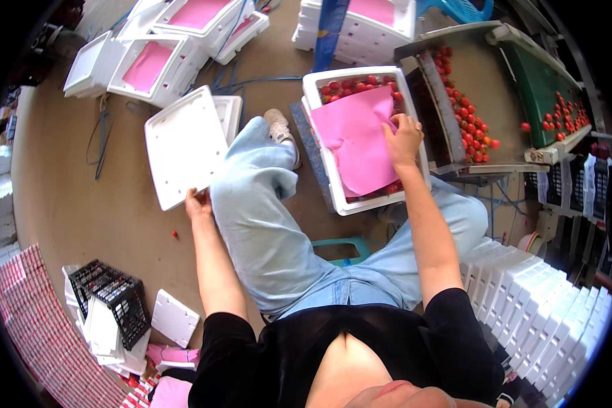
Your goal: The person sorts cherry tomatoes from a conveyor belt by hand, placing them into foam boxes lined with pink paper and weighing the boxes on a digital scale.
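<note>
A white foam box full of red cherry tomatoes stands in front of me, right of centre. A pink paper sheet lies over most of the tomatoes, creased at its left side. My right hand is at the sheet's right edge, its fingers bent and closed on it. Down to the left, my left hand grips the near corner of a white foam lid, fingers partly hidden. That lid leans tilted beside my left knee, with another white foam piece behind it.
A sorting trough with loose tomatoes stands right of the box, beside a green chute. Stacked foam boxes with pink sheets stand far left. White foam lids line the near right. A black crate sits near left.
</note>
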Motion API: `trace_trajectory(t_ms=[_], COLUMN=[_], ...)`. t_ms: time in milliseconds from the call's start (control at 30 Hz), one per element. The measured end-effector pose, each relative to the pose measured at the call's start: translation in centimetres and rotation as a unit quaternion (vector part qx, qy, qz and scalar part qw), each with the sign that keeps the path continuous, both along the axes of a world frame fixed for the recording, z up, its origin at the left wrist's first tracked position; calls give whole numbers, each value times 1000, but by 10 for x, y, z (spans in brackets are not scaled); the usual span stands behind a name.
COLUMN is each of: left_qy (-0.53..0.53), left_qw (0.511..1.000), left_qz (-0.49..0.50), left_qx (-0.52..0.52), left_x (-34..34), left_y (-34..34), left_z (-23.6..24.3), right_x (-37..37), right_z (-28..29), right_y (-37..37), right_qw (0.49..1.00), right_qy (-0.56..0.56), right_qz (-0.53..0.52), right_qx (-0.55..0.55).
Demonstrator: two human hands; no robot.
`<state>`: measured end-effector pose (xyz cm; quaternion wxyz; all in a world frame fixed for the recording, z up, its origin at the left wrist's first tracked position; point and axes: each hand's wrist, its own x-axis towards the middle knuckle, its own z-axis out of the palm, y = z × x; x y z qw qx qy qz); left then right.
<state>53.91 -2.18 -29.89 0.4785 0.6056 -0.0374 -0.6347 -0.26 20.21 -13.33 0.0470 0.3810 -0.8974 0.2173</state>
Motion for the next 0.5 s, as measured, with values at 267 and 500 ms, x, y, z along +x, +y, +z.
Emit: trace_trajectory(t_ms=[267, 500], left_qy=[-260, -605], left_qw=[879, 336], left_qz=[17, -271], left_qx=[-399, -669], left_x=[-40, -144], left_y=[72, 137], left_z=[218, 363], right_x=[-28, 4], right_z=[18, 127], right_y=[37, 23], right_qw=[992, 673], right_qy=[24, -665], right_qz=[-9, 61], right_qx=[-123, -319])
